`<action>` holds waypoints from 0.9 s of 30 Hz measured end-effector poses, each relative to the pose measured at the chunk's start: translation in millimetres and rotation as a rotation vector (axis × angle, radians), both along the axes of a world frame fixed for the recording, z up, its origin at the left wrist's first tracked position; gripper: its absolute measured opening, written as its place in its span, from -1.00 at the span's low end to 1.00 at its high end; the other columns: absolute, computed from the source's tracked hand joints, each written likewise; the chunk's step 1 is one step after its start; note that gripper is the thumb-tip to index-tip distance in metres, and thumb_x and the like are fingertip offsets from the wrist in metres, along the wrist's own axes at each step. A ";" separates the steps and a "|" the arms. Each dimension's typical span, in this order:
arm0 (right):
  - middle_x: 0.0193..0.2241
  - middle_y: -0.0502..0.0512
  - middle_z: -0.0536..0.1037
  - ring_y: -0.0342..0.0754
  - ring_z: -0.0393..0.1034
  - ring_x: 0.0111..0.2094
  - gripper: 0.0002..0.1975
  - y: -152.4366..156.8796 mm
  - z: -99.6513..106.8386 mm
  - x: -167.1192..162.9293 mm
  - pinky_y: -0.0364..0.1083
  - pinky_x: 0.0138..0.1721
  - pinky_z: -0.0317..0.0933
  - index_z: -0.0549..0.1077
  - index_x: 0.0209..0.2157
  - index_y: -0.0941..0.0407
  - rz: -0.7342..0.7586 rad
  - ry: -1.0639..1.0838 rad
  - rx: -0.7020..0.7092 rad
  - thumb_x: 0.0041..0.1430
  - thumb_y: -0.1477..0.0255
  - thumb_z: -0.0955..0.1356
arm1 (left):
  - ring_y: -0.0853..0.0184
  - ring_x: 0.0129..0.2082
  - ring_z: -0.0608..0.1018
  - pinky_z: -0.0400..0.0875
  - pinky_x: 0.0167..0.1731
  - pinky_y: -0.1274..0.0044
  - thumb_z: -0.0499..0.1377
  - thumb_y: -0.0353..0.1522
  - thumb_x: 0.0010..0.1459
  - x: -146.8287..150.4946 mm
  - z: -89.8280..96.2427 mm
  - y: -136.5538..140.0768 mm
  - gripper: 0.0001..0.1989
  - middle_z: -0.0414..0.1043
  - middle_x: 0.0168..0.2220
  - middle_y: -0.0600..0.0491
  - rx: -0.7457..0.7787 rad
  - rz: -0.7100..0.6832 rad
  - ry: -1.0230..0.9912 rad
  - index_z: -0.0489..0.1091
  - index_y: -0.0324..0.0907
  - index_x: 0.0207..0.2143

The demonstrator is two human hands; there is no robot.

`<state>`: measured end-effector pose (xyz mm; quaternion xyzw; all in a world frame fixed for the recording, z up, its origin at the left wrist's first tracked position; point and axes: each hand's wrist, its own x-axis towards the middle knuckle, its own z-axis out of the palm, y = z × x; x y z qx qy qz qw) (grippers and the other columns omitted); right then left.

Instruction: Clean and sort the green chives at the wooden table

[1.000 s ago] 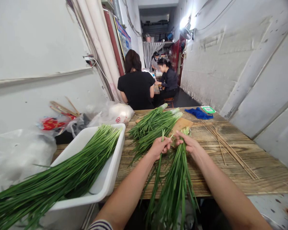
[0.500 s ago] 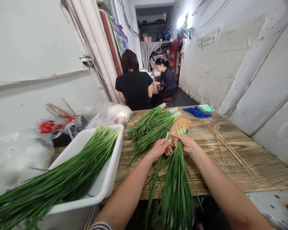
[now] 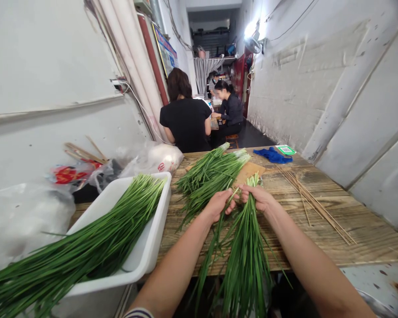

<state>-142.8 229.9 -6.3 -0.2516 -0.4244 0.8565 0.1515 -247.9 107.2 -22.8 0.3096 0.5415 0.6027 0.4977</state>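
My right hand is closed around a bunch of garlic chives, near its pale cut ends, and the long green leaves hang past the table's front edge. Just to the left, my left hand pinches a few loose chive stalks, whose leaves trail downward. The two hands are close together over the wooden table. Beyond them a pile of chives lies partly on a brown board.
At left a white plastic tub holds a large heap of chives. Plastic bags stand behind it. Thin wooden sticks, a blue cloth and a green-edged code card lie at right. Several people sit or stand beyond the table.
My left hand has moved slightly left, away from my right hand, and the stalks in it now tilt. The hanging leaves have swung a little. My right hand keeps its grip.
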 end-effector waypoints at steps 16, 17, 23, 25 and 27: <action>-0.80 -0.12 0.26 -0.26 0.16 -0.78 -0.75 -1.5 -1.3 -1.2 -0.25 -0.73 0.20 0.29 -0.63 0.17 -0.059 -0.017 0.062 0.00 0.60 0.41 | 0.61 -0.78 0.11 -0.15 -0.75 0.68 0.18 -0.09 0.03 -2.0 1.5 -1.4 -0.59 0.20 -0.67 0.20 0.037 -0.010 -0.042 0.35 -0.30 -0.35; -0.80 -0.12 0.26 -0.26 0.16 -0.77 -0.75 -1.7 -1.2 -1.2 -0.25 -0.73 0.21 0.29 -0.63 0.17 -0.058 -0.016 0.061 0.00 0.60 0.41 | 0.61 -0.78 0.11 -0.15 -0.75 0.68 0.19 -0.09 0.03 -2.4 1.3 -1.5 -0.60 0.20 -0.67 0.20 0.038 -0.022 -0.056 0.35 -0.30 -0.35; -0.77 -0.13 0.28 -0.27 0.18 -0.75 -0.86 -4.1 0.3 0.3 -0.26 -0.71 0.22 0.39 -0.51 0.20 -0.038 0.039 0.074 -0.05 0.56 0.45 | 0.62 -0.79 0.10 -0.12 -0.76 0.70 0.21 -0.15 0.06 -6.8 -0.3 -0.8 -0.65 0.20 -0.67 0.20 0.067 -0.092 -0.205 0.33 -0.30 -0.36; -0.76 -0.15 0.27 -0.27 0.17 -0.74 -0.85 -4.9 1.6 1.0 -0.27 -0.71 0.21 0.43 -0.44 0.21 -0.012 0.065 0.076 -0.08 0.53 0.47 | 0.61 -0.79 0.09 -0.11 -0.76 0.70 0.20 -0.19 0.08 -9.5 -1.0 -0.7 -0.69 0.18 -0.68 0.21 0.067 -0.134 -0.279 0.31 -0.29 -0.37; -0.77 -0.16 0.26 -0.28 0.16 -0.74 -0.81 -5.3 2.7 1.5 -0.27 -0.71 0.20 0.45 -0.42 0.22 0.006 0.080 0.071 -0.11 0.51 0.49 | 0.61 -0.79 0.08 -0.10 -0.77 0.71 0.18 -0.23 0.11 -12.4 -1.9 -0.9 -0.74 0.15 -0.68 0.22 0.054 -0.184 -0.349 0.30 -0.28 -0.37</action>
